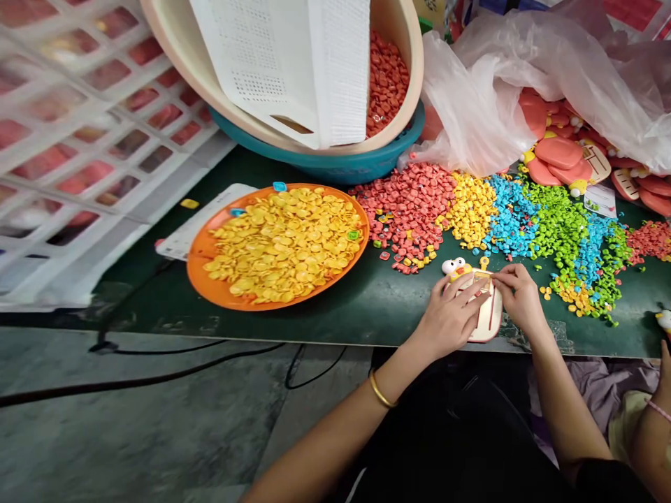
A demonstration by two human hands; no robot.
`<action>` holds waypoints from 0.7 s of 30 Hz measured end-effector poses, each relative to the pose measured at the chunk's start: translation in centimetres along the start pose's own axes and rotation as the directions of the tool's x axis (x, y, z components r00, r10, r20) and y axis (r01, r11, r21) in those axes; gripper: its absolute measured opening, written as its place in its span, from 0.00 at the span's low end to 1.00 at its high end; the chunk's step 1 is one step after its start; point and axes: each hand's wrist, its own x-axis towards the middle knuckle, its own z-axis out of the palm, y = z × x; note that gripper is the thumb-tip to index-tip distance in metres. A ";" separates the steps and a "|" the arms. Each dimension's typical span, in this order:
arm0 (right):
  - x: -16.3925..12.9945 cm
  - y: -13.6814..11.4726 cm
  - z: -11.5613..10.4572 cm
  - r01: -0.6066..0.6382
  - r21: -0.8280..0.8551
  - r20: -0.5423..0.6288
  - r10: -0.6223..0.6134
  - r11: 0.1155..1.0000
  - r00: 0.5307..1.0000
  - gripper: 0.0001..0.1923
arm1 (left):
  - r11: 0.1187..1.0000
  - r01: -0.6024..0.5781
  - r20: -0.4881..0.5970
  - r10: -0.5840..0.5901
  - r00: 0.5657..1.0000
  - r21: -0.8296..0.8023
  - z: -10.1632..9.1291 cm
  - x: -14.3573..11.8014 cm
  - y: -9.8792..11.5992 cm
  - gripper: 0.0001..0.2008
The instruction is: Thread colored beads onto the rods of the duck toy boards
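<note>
A flat cream plastic toy panel (pixel 488 323) with slots and a duck-like head with bulging white eyes and a yellow beak (pixel 457 268) lies at the table's front edge. My left hand (pixel 448 318) holds it down, its fingers reaching across the upper part. At the panel's upper right, my right hand (pixel 518 297) pinches with thumb and forefinger; whatever is between the fingertips is too small or hidden to make out. Just beyond the toy are heaps of small plastic pieces: red (pixel 412 209), yellow (pixel 472 209), blue (pixel 511 216) and green (pixel 560 216).
An orange plate (pixel 196 283) of yellow discs stands left. Behind it, a cream basin (pixel 414 77) holds red pieces and a white perforated box (pixel 246 63). White crates (pixel 120 105) flank the left. Red toy parts (pixel 563 154) lie by plastic bags (pixel 482 91). Another person's arm (pixel 650 433) is at right.
</note>
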 end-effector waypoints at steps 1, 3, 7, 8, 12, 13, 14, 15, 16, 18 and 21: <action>-0.2 0.0 0.1 0.029 -0.052 -0.010 -0.030 0.998 1.000 0.14 | 1.000 0.009 0.006 -0.009 1.000 0.006 0.0 0.1 -0.1 0.22; -0.8 0.0 0.2 0.077 -0.150 -0.023 -0.081 0.986 0.996 0.16 | 0.997 0.073 -0.076 -0.073 0.994 -0.008 0.3 0.0 -0.3 0.19; -2.4 -0.4 0.5 0.147 -0.250 0.019 -0.147 0.957 0.989 0.17 | 0.980 0.189 -0.290 -0.201 0.936 -0.067 1.1 -0.5 -0.5 0.14; -2.9 -0.6 0.7 0.163 -0.253 0.037 -0.159 0.954 0.987 0.17 | 0.976 0.207 -0.308 -0.218 0.926 -0.068 1.2 -0.6 -0.5 0.12; -3.6 -1.6 2.0 0.196 -0.193 0.041 -0.192 0.962 0.981 0.18 | 0.971 0.232 -0.273 -0.237 0.932 -0.049 1.1 -0.6 -0.3 0.06; -3.3 -1.8 2.4 0.207 -0.152 0.042 -0.203 0.966 0.978 0.18 | 0.972 0.229 -0.259 -0.234 0.937 -0.048 1.1 -0.7 -0.2 0.05; -2.7 -2.0 2.8 0.216 -0.102 0.044 -0.212 0.971 0.976 0.18 | 0.973 0.223 -0.249 -0.229 0.941 -0.052 1.1 -0.8 -0.1 0.05; -1.9 -2.2 3.1 0.216 -0.053 0.044 -0.214 0.975 0.976 0.17 | 0.974 0.217 -0.245 -0.225 0.943 -0.059 1.2 -1.0 0.0 0.05; -0.7 -2.4 3.3 0.200 -0.020 0.031 -0.200 0.979 0.979 0.17 | 0.975 0.212 -0.246 -0.223 0.943 -0.069 1.3 -1.2 0.0 0.06; 2.2 -2.8 3.7 0.114 -0.048 -0.030 -0.115 0.992 0.993 0.15 | 0.973 0.209 -0.267 -0.227 0.937 -0.097 1.3 -1.5 0.2 0.06; 7.0 -3.5 3.9 -0.045 -0.276 -0.040 0.035 0.960 0.999 0.11 | 0.974 0.207 -0.289 -0.226 0.930 -0.095 1.1 -1.8 0.3 0.11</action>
